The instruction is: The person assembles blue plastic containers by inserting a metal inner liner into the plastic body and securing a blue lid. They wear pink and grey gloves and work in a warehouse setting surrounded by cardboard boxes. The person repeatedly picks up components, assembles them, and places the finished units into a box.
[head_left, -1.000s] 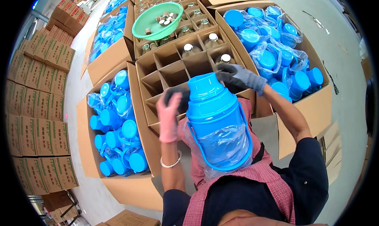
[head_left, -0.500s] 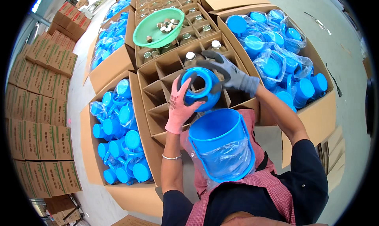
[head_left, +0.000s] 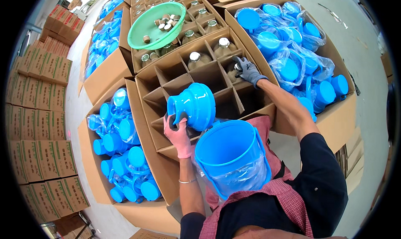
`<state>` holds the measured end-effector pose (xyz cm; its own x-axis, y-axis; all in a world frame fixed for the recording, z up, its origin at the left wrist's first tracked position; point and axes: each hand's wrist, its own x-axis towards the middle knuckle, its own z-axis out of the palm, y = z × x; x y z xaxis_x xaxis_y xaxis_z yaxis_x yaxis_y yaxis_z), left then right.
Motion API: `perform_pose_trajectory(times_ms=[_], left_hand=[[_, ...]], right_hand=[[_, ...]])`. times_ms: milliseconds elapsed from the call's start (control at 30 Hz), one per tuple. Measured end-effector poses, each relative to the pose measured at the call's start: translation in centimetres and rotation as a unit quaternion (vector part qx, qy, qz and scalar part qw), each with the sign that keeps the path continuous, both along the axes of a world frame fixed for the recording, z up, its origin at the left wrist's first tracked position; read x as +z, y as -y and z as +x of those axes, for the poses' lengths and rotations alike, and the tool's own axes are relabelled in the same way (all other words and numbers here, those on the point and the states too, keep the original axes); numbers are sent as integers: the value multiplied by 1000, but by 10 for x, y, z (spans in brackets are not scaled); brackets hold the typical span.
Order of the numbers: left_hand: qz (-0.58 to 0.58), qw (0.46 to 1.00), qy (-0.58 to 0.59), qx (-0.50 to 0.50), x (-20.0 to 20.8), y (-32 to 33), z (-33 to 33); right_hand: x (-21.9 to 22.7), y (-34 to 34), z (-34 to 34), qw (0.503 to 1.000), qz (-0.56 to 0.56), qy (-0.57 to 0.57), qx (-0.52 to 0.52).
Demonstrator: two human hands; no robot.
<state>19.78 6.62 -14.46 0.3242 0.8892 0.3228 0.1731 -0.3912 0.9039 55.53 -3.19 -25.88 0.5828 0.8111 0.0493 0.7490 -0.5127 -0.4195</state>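
Note:
My left hand (head_left: 177, 134), in a pink glove with dark fingertips, grips a blue plastic flask top (head_left: 193, 106) by its narrower end, tilted on its side. In a grey glove, my right hand (head_left: 248, 71) reaches into the divided carton (head_left: 146, 86), its fingers curled round the neck of a glass bottle (head_left: 233, 75). Two bottles with white caps, one nearer (head_left: 196, 63) and one farther (head_left: 224, 49), stand in neighbouring cells. Against my lap an open blue plastic flask body (head_left: 227, 145) stands upright, its lower part wrapped in clear film.
Cartons of blue plastic flask parts stand at left (head_left: 125, 147) and right (head_left: 288, 68). Beyond, a green basin (head_left: 138, 32) with several small caps rests on a carton of glass bottles. Stacked closed cartons (head_left: 37, 122) line the far left.
My right hand has left the blue flask top and moved down to a glass bottle in the carton. My left hand has lowered and tipped the flask top sideways.

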Motion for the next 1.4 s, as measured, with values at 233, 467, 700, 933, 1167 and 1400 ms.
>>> perform_pose_trajectory(times_ms=[233, 467, 700, 933, 1167, 1400], left_hand=[[-44, 997, 56, 38, 1, -5, -9], [-49, 994, 93, -6, 26, 8, 3], [-44, 991, 126, -31, 37, -6, 4], [-52, 953, 289, -74, 93, -18, 67], [-70, 901, 375, -208, 142, -16, 141], [51, 940, 193, -277, 160, 10, 165]], right_hand=[[156, 37, -26, 931, 314, 165, 88], [279, 70, -23, 872, 404, 233, 150], [270, 65, -41, 899, 376, 181, 132], [259, 38, -51, 877, 462, 32, 128], [244, 28, -52, 782, 508, -342, 121], [193, 36, -14, 884, 410, -188, 120]])
